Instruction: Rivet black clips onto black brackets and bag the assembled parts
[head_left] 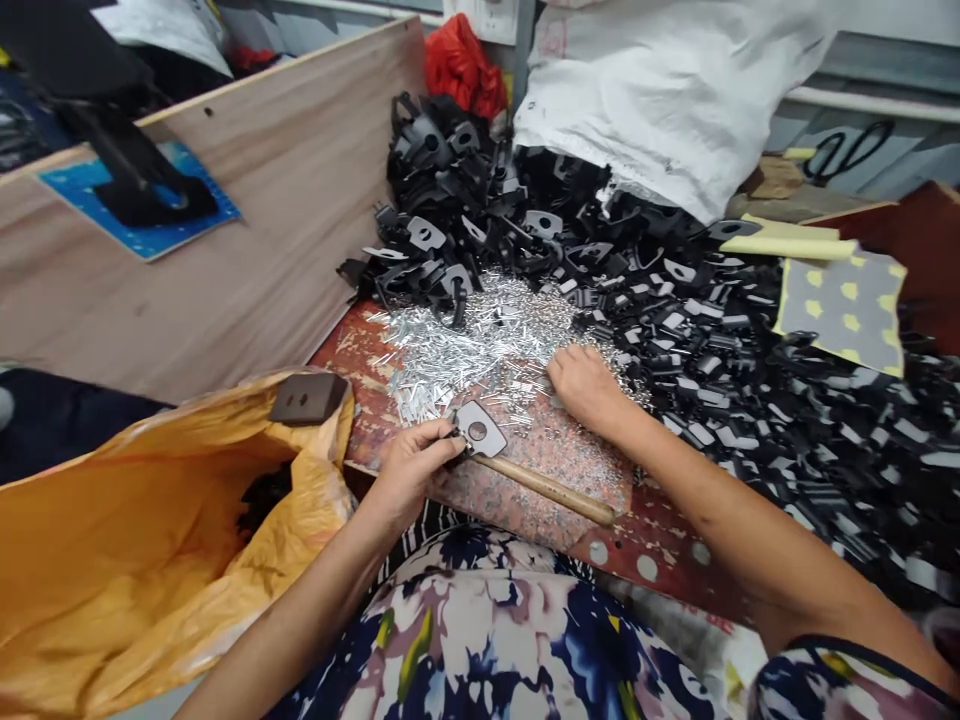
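My left hand (420,465) pinches a small black and grey plastic part (484,430) with a round hole through its flat grey face. Beneath that part, a wooden handle (551,490) lies slantwise near the table's front edge; whatever sits at its far end is hidden. My right hand (586,388) is at the right side of a heap of shiny metal pins (465,350), fingertips down among the small metal pieces. Its fingers are drawn together, and what they hold, if anything, does not show.
Black plastic parts (690,330) pile up behind and to the right. A plywood board (285,190) stands at the left. An open yellow sack (150,520) sits front left with a brown block (307,398) on its rim. A white sack (645,90) lies at the back.
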